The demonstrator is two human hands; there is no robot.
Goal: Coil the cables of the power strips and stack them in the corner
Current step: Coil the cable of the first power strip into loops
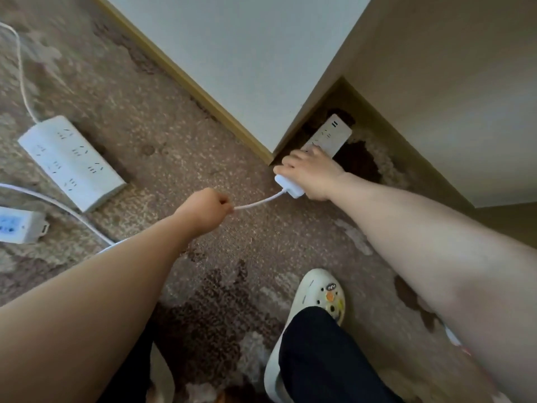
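The power strip (325, 141) I am working on lies on the carpet (174, 135), just right of the middle of the frame. It sits in the nook beside the white cabinet (247, 68). Its long side runs from the middle of the frame up and to the right, into the nook. My right hand (312, 173) is on its near end, with my fingers curled around it, so this hand is the closest one. The white cable (258, 201) comes out of that near end and runs down and to the left. My left hand (207, 209) is closed in a fist around the cable, a little way from the strip. The cable looks pulled almost straight between my two hands.

I think the next move is to wind the cable, so it matters that the cable runs to the left, toward my left hand.

Two more strips wait at the left of the frame: a big white strip (71, 162) and a small strip (20, 225) at the edge, with another cable (58, 205) lying between them. My shoe (316, 298) is at the bottom.
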